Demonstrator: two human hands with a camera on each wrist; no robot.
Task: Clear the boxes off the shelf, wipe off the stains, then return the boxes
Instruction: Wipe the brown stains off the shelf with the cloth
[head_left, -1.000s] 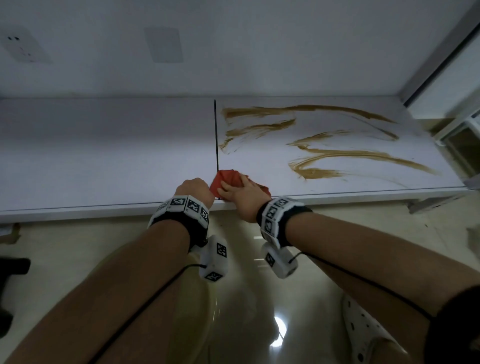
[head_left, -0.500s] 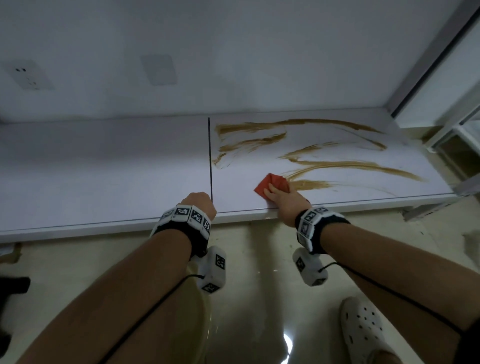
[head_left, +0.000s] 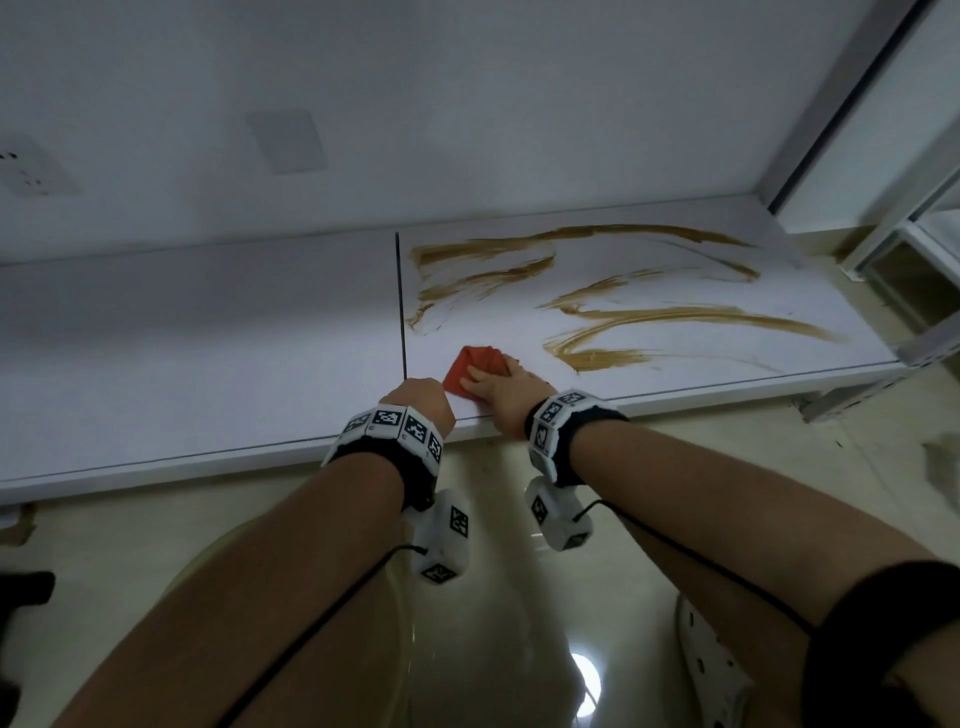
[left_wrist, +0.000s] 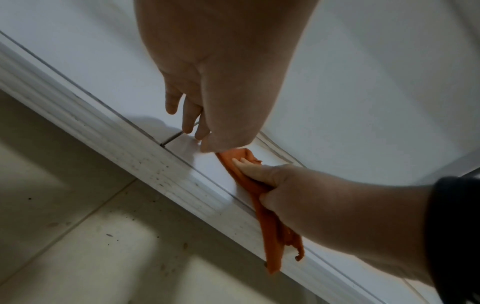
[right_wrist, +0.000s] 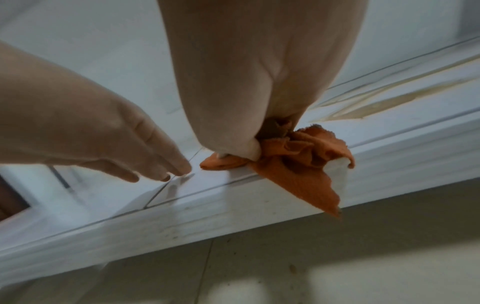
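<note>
The white shelf is bare of boxes; none are in view. Brown stains streak its right panel. My right hand holds an orange-red cloth against the shelf by the front edge, just right of the panel seam. In the right wrist view the cloth is bunched under the palm and a corner hangs over the edge. My left hand rests beside it at the seam, its straight fingertips touching the shelf and holding nothing.
A wall with a socket and a blank plate backs the shelf. A metal frame upright closes its right end. Below are glossy floor tiles, a white clog and a dark object at left.
My right hand slid the cloth right toward the nearest stain, then back left to the seam. The left hand stayed at the shelf edge.
</note>
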